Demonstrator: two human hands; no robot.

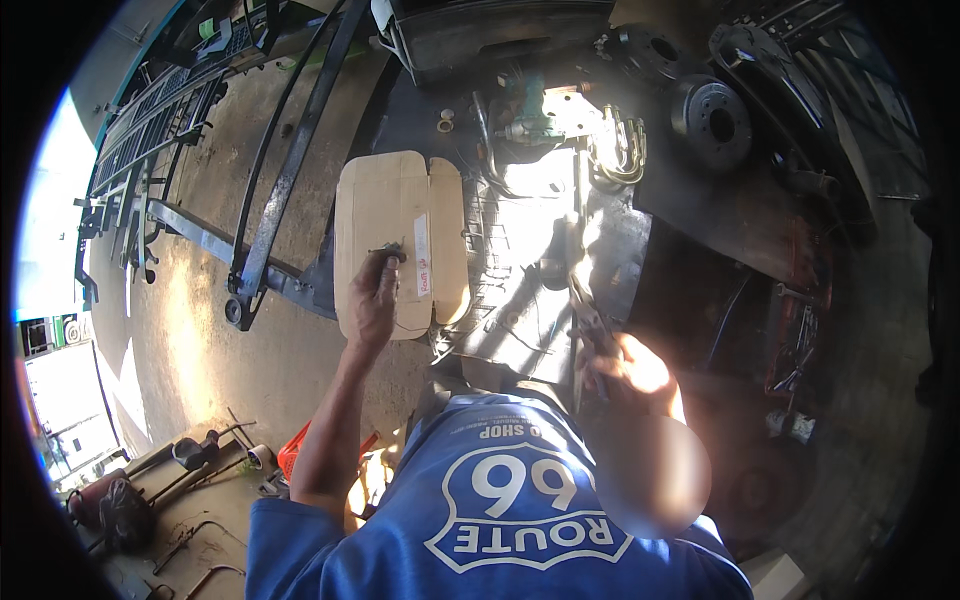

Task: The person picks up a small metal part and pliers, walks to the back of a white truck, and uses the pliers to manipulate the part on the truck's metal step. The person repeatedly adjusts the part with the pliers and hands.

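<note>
My left hand (374, 305) is raised in front of a flat piece of brown cardboard (380, 200) with rounded corners and a pale strip of tape. Its fingertips pinch a small dark object (388, 250), too small to make out. To the right, my right hand (640, 368) is wrapped round a plier-like metal tool (592, 322) that points away from me. Glare and blur around the tool's far end hide whether it grips anything. Below the cardboard's right side, a thin wire or cord (440, 345) shows.
A green machine (530, 110) and bent metal rods (625, 150) lie beyond a sunlit surface. Dark wheel drums (712, 122) stand far right. A long steel frame (285, 180) crosses the floor on the left. Scattered tools (795, 350) lie right; an orange item (295, 450) sits near my left elbow.
</note>
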